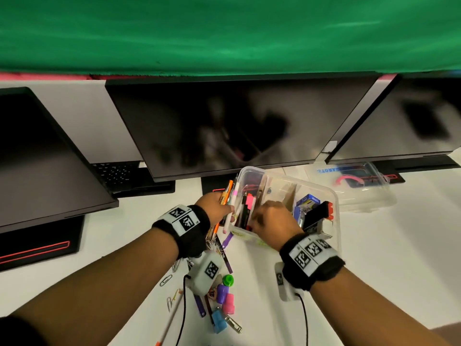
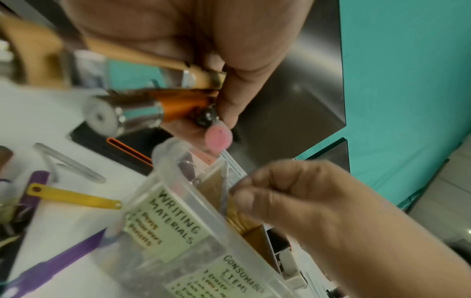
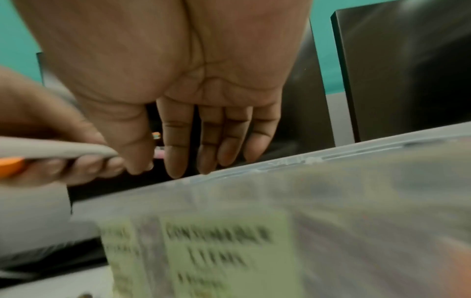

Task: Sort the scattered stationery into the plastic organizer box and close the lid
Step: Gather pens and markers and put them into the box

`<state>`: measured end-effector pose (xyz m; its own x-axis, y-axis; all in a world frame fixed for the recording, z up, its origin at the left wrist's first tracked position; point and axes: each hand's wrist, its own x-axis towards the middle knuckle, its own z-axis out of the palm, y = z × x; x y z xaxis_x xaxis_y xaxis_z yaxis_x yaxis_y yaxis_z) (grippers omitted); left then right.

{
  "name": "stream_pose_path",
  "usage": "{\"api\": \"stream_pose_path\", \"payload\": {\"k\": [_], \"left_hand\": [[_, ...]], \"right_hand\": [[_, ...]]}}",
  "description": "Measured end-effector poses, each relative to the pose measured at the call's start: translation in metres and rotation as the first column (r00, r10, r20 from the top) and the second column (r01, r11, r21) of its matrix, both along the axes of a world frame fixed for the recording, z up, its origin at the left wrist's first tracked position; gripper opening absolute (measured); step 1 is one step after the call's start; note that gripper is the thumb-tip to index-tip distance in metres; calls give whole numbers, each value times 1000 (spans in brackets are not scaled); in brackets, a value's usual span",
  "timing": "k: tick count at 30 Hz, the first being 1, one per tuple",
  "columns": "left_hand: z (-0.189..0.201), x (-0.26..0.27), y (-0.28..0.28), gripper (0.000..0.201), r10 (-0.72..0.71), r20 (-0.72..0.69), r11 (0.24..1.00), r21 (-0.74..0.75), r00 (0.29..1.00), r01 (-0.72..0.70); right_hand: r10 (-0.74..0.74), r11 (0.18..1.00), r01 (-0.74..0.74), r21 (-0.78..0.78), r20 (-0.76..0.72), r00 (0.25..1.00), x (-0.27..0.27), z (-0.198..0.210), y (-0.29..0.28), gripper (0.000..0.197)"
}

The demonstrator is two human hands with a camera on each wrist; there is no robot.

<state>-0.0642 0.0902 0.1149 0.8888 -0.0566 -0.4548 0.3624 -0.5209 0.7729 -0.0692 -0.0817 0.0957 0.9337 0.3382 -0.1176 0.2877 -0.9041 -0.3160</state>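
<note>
The clear plastic organizer box (image 1: 321,188) stands open on the white desk, with pens in its left compartment. Its wall carries the labels "Writing Materials" (image 2: 173,217) and "Consumable Items" (image 2: 237,278). My left hand (image 1: 218,208) grips a bundle of pens and pencils (image 1: 228,196) at the box's left end; orange barrels, silver ferrules and a pink eraser (image 2: 216,139) show. My right hand (image 1: 272,218) hangs over the box with straight fingers (image 3: 175,149) pointing down just inside the front rim (image 3: 318,159), holding nothing I can see. The box's lid (image 1: 366,193) lies behind to the right.
A black stapler (image 1: 316,216) and a blue staples box (image 1: 308,202) sit in the right compartment. Loose on the desk near me lie a purple pen (image 1: 228,239), paper clips (image 1: 166,280) and coloured erasers (image 1: 228,299). Dark monitors (image 1: 224,126) stand close behind.
</note>
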Motion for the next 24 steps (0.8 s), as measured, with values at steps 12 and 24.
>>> {"api": "stream_pose_path", "payload": {"k": [12, 24], "left_hand": [[-25, 53, -53, 34, -213, -22, 861, 468, 977, 198], [-21, -11, 34, 20, -16, 111, 975, 223, 994, -9]], "right_hand": [[140, 990, -142, 16, 81, 987, -36, -42, -41, 25], [47, 988, -80, 130, 242, 969, -45, -33, -16, 22]]}}
